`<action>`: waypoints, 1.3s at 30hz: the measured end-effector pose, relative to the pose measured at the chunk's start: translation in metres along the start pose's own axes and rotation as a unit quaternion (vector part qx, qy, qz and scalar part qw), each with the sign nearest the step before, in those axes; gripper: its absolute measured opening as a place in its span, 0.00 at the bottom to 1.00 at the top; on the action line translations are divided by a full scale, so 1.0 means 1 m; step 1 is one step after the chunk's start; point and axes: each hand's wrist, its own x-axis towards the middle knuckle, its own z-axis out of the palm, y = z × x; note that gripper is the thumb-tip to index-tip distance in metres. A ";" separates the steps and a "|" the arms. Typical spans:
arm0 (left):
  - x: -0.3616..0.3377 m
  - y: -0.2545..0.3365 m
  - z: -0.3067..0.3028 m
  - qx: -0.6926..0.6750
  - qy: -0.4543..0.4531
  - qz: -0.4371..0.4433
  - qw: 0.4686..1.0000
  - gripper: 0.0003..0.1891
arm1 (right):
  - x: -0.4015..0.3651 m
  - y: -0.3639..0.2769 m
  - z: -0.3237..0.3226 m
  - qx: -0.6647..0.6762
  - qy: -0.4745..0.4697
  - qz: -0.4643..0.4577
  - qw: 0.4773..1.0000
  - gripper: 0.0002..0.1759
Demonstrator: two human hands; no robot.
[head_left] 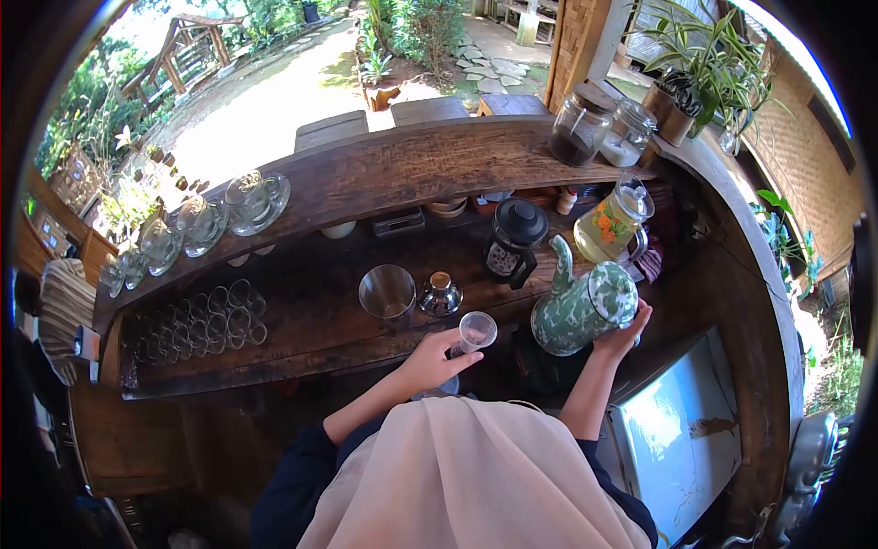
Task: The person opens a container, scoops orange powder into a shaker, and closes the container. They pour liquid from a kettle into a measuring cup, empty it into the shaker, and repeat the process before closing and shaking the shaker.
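My left hand (437, 359) is closed around a small clear cup (476, 331), held upright over the counter's near edge. My right hand (625, 335) grips the green and white speckled enamel coffee pot (572, 316) on its right side; the fingers behind it are partly hidden. The pot's spout rises toward the far left, and its lid is on. Left of the cup stand a metal shaker tin (387, 293) and a shiny metal shaker top (440, 296). A black French press (516, 242) stands behind the pot, near a flowered glass pitcher (605, 227) holding pale liquid.
Several drinking glasses (215, 325) stand in rows on the left of the counter (320, 345). Glass cups with saucers (257, 205) line the raised wooden shelf (384, 169). Two glass jars (583, 126) and a potted plant (681, 87) are at its right end.
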 end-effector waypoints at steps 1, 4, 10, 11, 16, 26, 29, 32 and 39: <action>0.001 0.002 0.001 0.001 0.003 -0.001 1.000 0.15 | -0.008 -0.009 0.005 0.013 -0.006 0.024 1.000 0.27; 0.005 0.013 0.004 0.008 0.001 -0.075 0.997 0.16 | -0.019 -0.020 0.002 0.038 -0.055 0.063 0.996 0.27; 0.013 0.024 0.007 0.070 -0.002 -0.065 0.995 0.15 | -0.042 -0.043 0.015 0.001 -0.106 0.076 0.991 0.29; 0.014 0.023 0.009 0.063 0.009 -0.035 0.997 0.15 | -0.044 -0.046 0.018 0.007 -0.130 0.083 0.988 0.28; 0.019 0.022 0.013 0.037 0.045 0.060 0.997 0.15 | -0.047 -0.058 0.030 0.006 -0.226 0.100 0.969 0.28; 0.006 0.024 -0.001 0.075 0.041 0.061 0.994 0.17 | -0.046 -0.062 0.045 -0.026 -0.286 0.096 0.953 0.27; 0.003 0.027 -0.005 0.084 0.042 0.059 0.994 0.17 | -0.049 -0.065 0.054 -0.059 -0.288 0.104 0.950 0.29; 0.001 0.028 -0.008 0.078 0.043 0.053 0.995 0.18 | -0.041 -0.059 0.053 -0.081 -0.312 0.083 0.943 0.31; -0.002 0.026 -0.009 0.058 0.053 0.014 0.997 0.14 | -0.044 -0.067 0.074 -0.127 -0.320 0.066 0.936 0.35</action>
